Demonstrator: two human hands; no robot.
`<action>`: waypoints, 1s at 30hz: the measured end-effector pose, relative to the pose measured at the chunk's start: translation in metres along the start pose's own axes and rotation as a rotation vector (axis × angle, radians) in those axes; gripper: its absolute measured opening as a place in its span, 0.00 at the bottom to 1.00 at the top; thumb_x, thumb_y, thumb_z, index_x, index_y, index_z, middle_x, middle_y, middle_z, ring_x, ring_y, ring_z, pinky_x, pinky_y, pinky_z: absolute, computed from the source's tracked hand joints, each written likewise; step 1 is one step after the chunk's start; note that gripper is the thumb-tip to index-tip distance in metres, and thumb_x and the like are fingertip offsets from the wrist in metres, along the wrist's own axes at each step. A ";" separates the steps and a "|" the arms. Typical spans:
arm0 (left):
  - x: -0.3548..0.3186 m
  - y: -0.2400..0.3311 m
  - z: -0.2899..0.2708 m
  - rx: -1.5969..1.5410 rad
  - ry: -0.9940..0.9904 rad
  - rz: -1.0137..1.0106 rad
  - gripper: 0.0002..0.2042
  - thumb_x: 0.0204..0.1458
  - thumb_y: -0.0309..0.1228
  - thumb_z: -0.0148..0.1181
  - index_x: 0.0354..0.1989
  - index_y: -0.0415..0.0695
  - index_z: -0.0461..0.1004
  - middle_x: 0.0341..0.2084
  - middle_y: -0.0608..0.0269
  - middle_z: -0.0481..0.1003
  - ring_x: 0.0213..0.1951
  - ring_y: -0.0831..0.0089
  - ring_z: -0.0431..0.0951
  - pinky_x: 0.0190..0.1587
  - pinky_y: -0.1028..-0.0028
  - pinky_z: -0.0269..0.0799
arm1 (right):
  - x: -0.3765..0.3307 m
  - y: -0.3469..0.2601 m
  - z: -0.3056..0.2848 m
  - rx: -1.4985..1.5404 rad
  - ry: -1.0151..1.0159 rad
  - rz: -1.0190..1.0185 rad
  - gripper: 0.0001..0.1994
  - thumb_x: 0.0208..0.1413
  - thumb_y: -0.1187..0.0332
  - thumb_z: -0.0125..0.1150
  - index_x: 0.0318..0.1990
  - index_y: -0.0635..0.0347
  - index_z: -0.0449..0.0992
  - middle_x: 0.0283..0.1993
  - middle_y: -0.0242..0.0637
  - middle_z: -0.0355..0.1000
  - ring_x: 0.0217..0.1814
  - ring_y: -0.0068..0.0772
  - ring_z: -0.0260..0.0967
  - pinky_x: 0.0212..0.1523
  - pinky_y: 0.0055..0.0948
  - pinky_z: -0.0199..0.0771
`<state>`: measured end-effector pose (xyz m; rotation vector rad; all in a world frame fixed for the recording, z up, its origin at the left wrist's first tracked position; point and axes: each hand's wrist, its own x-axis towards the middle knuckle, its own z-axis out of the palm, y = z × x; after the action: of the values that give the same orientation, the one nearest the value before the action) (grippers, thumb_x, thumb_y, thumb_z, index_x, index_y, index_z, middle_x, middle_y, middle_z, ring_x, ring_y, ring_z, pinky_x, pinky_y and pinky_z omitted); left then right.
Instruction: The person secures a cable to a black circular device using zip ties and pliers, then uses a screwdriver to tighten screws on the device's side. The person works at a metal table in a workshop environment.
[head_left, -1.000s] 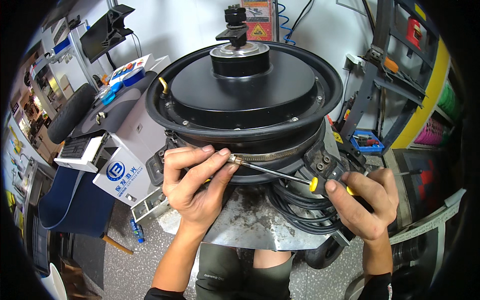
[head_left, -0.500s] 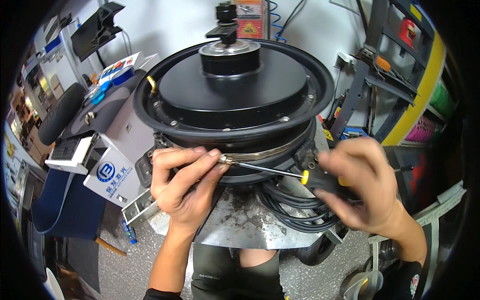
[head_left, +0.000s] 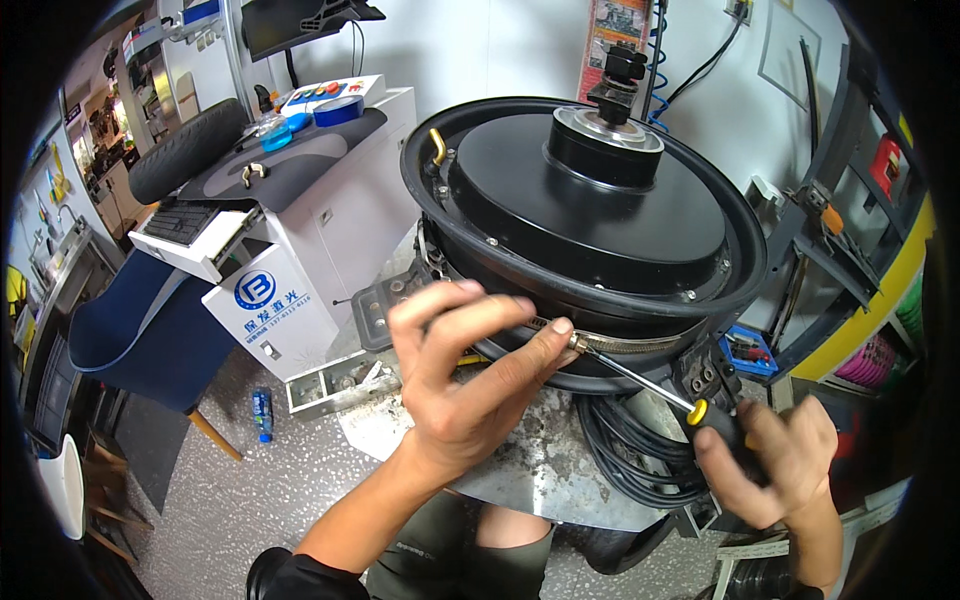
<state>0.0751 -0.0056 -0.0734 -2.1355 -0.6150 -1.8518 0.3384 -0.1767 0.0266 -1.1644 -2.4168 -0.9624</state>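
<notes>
A large black round wheel hub (head_left: 590,215) lies flat on a metal stand (head_left: 540,470). A metal hose clamp band (head_left: 620,345) runs around its lower rim. My left hand (head_left: 465,385) pinches the clamp's screw housing between thumb and fingers. My right hand (head_left: 770,455) grips the black and yellow handle of a screwdriver (head_left: 660,388), whose thin shaft points up-left into the clamp screw by my left thumb.
Coiled black cables (head_left: 625,455) hang under the hub. A white machine cabinet (head_left: 290,210) with a tyre (head_left: 185,150) on it stands to the left, next to a blue chair (head_left: 140,335). A small bottle (head_left: 262,413) lies on the speckled floor. Racks stand at the right.
The view has swung left and closer, so the hub sits further right. My right hand has drawn back to the lower right along the screwdriver; my left hand stays on the clamp.
</notes>
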 end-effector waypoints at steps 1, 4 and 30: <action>-0.003 -0.001 -0.001 0.018 0.002 -0.025 0.21 0.40 0.29 0.90 0.45 0.55 0.94 0.53 0.58 0.79 0.63 0.50 0.76 0.62 0.55 0.75 | 0.000 0.003 -0.001 -0.183 0.012 -0.165 0.23 0.52 0.72 0.76 0.59 0.53 0.88 0.46 0.38 0.82 0.34 0.28 0.75 0.33 0.32 0.74; -0.007 -0.003 0.000 -0.055 -0.034 -0.075 0.22 0.41 0.29 0.90 0.48 0.57 0.94 0.61 0.53 0.73 0.66 0.47 0.75 0.68 0.54 0.74 | -0.007 0.009 0.006 0.118 -0.068 0.043 0.19 0.57 0.67 0.75 0.57 0.57 0.88 0.43 0.38 0.84 0.30 0.28 0.74 0.29 0.29 0.72; -0.007 -0.004 -0.002 -0.066 -0.023 -0.137 0.21 0.39 0.30 0.89 0.45 0.56 0.95 0.49 0.60 0.78 0.57 0.49 0.78 0.64 0.50 0.77 | -0.033 -0.014 0.000 0.284 0.146 0.274 0.24 0.53 0.73 0.85 0.56 0.63 0.81 0.60 0.53 0.77 0.46 0.38 0.82 0.49 0.32 0.85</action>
<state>0.0705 -0.0039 -0.0805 -2.2093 -0.7325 -1.9456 0.3482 -0.2019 0.0030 -1.2307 -2.1230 -0.5775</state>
